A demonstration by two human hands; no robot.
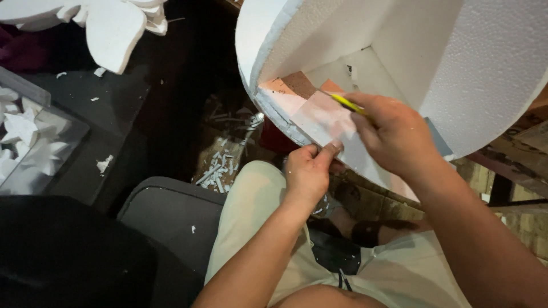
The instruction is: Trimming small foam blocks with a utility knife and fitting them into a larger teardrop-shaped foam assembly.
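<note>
A big curved white foam piece [485, 63] fills the upper right, with an open hollow facing me. My left hand [308, 171] pinches the lower edge of the foam's flat panel [319, 122] between thumb and fingers. My right hand [394, 134] is closed on a thin yellow tool [345, 103], a pencil or knife, with its tip resting on that panel just inside the hollow. Both forearms reach up from the bottom, over my lap in pale shorts [251, 217].
White foam cut-outs [114, 28] lie at the top left. A clear box with foam scraps [28, 148] stands at the left. Foam offcuts [220, 171] litter the dark floor below the piece. A grey seat edge [171, 214] is beside my leg.
</note>
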